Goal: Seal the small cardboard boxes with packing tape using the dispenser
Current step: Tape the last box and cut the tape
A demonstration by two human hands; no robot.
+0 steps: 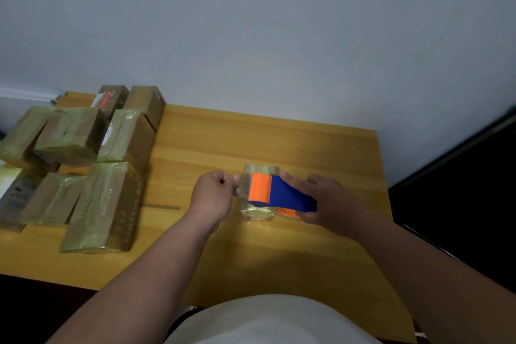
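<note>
I count approx 8 taped cardboard boxes (106, 204) piled left of the tape dispenser (282, 194), 1 dispenser: blue body, orange roller, clear tape. My right hand (328, 201) grips its handle; left hand (215, 194) pinches the tape end (242, 186). It sits mid wooden table (279, 142).

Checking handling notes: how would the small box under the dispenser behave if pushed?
The small box looks light, so it would probably slide easily. Its glossy tape wrapping suggests slipperiness on the wooden table. It lies flat, so tipping seems unlikely.
</note>
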